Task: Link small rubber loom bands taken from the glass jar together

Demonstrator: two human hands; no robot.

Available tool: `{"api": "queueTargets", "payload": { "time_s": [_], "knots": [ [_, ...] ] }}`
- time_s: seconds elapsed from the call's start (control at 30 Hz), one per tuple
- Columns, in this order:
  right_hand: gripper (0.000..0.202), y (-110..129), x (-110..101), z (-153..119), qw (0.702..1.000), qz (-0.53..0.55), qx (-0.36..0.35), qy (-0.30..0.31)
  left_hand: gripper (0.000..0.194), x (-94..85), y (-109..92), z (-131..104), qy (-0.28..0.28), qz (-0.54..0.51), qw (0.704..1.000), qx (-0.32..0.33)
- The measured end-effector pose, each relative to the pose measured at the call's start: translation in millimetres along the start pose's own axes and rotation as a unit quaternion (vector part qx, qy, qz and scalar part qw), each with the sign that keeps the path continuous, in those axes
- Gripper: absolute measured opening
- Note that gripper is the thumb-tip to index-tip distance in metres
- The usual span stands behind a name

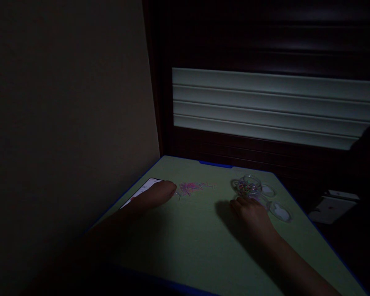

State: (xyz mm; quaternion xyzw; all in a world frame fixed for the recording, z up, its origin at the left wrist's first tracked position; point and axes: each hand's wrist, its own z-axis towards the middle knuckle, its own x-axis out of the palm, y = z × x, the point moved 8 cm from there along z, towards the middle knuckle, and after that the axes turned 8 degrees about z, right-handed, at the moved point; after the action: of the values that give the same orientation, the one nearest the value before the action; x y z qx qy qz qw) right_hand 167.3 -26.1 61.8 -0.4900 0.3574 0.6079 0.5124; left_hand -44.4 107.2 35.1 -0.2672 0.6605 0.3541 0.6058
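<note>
A plain wall (pixel 68 102) rises in dim light beyond the left hand (pixel 163 191), meeting dark wood panelling (pixel 265 35) with a band of pale slats (pixel 259 105) ahead of both hands. Below stands a light green table (pixel 197 246) edged in blue, the person's forearms reaching over it from either side. A white box (pixel 334 209) sits in the shadows to the right of the right hand (pixel 249 211), past the table's edge.

The left hand, fingers drawn together, partly covers a lit phone (pixel 148 185) and reaches the near edge of a loose pile of thin, colorful strips (pixel 189 188), mostly pink and purple, which lies between the hands. Whether it grips any cannot be told.

The right hand, fingers curled downward, is at a clear, low jar (pixel 260 200), partly hiding it; its grip and the jar's contents are too dim to make out. Just beyond that hand, a second clear jar (pixel 249 187) holds multicolored pieces. Two round lids with white centers lie to its right, one farther off (pixel 267 190) and one nearer (pixel 280 211).
</note>
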Motion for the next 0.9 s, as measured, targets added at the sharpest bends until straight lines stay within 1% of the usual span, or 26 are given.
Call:
{"api": "queueTargets", "payload": {
  "time_s": [0.23, 0.4, 0.6, 0.9],
  "knots": [
    [0.021, -1, 1, -1, 1.0, -0.002, 0.0, -0.003, 0.026, -0.6, 2, -1, -0.01, -0.005, 1.0, 0.003],
    [0.02, 0, 1, 0, 1.0, -0.01, -0.006, -0.005, 0.023, -2.3, 2, -2, -0.026, -0.011, 0.999, 0.018],
    [0.02, 0, -2, -1, 1.0, -0.005, -0.003, -0.012, 0.024, -3.0, 1, -2, -0.011, -0.033, 0.999, 0.011],
    [0.021, 0, 0, -1, 1.0, -0.003, -0.005, -0.011, 0.027, -12.4, -10, -5, 0.003, -0.054, 0.998, 0.016]
  ]
}}
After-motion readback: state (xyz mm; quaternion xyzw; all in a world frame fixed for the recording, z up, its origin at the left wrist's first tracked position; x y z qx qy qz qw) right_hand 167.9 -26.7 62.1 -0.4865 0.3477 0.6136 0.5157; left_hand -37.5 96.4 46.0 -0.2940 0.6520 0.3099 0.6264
